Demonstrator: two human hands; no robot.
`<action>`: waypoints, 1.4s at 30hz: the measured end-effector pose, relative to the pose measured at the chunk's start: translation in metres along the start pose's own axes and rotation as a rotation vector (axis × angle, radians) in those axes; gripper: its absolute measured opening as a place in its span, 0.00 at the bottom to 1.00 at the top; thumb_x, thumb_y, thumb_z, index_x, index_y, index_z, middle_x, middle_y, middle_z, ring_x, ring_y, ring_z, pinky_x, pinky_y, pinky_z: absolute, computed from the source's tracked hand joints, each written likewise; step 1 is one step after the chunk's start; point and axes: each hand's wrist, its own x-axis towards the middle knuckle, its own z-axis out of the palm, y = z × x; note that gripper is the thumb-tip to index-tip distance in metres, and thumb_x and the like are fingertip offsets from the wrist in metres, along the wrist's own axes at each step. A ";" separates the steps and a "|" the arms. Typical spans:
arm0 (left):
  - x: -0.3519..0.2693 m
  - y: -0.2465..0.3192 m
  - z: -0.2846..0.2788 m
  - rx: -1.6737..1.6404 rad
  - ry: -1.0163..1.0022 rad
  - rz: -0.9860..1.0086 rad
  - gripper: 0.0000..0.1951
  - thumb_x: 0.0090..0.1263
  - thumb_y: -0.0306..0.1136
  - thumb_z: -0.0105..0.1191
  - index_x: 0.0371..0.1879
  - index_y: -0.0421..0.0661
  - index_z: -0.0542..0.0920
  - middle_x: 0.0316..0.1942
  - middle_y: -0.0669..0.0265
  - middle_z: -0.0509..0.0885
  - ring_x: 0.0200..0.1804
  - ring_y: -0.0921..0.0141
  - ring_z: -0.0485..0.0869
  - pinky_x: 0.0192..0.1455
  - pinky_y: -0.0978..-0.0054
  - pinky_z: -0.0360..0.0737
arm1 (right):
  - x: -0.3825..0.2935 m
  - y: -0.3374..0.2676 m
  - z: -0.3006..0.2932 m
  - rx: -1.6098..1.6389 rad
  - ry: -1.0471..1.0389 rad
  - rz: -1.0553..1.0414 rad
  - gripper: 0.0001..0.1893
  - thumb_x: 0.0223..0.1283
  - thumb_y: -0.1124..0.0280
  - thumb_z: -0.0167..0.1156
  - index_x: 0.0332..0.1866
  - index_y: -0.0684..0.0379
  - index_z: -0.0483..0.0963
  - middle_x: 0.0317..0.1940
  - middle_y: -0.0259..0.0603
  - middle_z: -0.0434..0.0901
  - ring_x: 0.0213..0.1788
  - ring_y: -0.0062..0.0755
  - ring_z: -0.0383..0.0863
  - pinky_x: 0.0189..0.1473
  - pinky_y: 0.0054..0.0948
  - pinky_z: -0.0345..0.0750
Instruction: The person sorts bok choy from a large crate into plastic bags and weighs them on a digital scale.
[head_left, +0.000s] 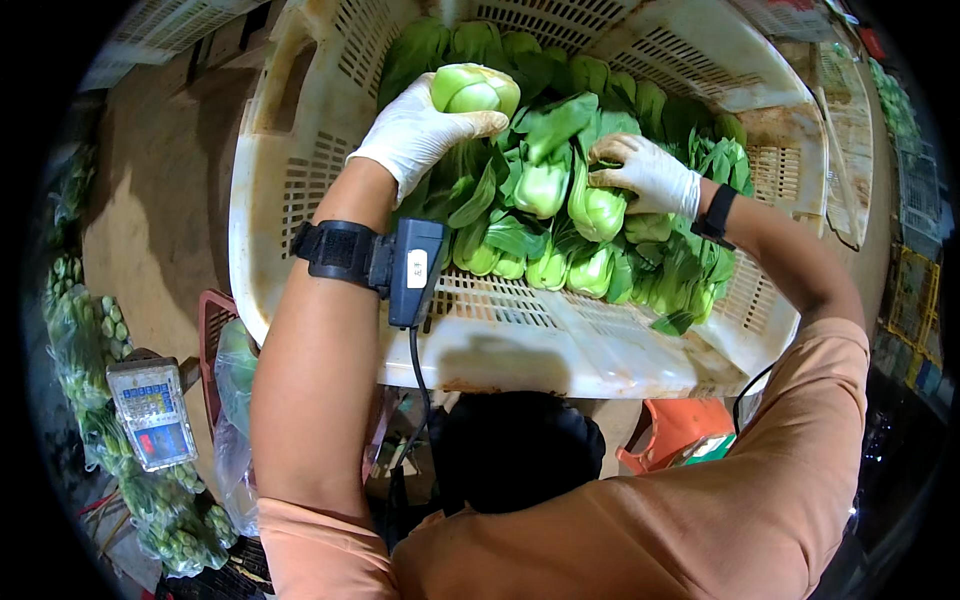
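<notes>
A white plastic crate (510, 367) with slotted walls stands before me, holding many heads of green bok choy. My left hand (420, 131), in a white glove, grips one bok choy head (474, 90) near the crate's far left, its pale base turned up. Lower in the crate, my gloved right hand (637, 169) is over a bok choy (598, 210), fingers curled at its side; whether they grip it is hidden. Beside that lies another bok choy (541, 187) with its base towards me. A row of heads (547, 270) lines the near wall.
On the floor at left lie bagged vegetables (90, 360) and a scale's keypad unit (154, 412). A red basket (214, 322) with a clear plastic bag (236, 450) stands near the crate's left corner. Below the crate's near rim is an orange plastic container (667, 431).
</notes>
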 end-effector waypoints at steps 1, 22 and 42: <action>-0.001 0.003 -0.001 0.001 -0.001 -0.016 0.26 0.55 0.38 0.70 0.54 0.49 0.78 0.47 0.73 0.82 0.50 0.78 0.77 0.58 0.79 0.70 | 0.001 -0.007 -0.009 -0.062 0.001 -0.047 0.28 0.31 0.68 0.72 0.47 0.47 0.77 0.64 0.40 0.65 0.69 0.44 0.61 0.69 0.48 0.61; 0.002 0.003 -0.009 -0.018 0.062 0.068 0.25 0.54 0.35 0.70 0.52 0.47 0.79 0.46 0.69 0.83 0.48 0.76 0.78 0.55 0.78 0.72 | 0.090 -0.007 -0.002 -0.366 -0.634 -0.494 0.32 0.17 0.49 0.78 0.41 0.38 0.83 0.70 0.50 0.56 0.74 0.51 0.50 0.73 0.57 0.47; -0.170 0.143 0.018 -0.029 -0.497 0.540 0.46 0.40 0.51 0.74 0.58 0.38 0.71 0.69 0.49 0.64 0.66 0.62 0.68 0.67 0.65 0.65 | -0.089 -0.169 -0.154 0.452 0.304 0.090 0.42 0.27 0.40 0.77 0.48 0.61 0.77 0.59 0.58 0.61 0.64 0.55 0.60 0.68 0.47 0.57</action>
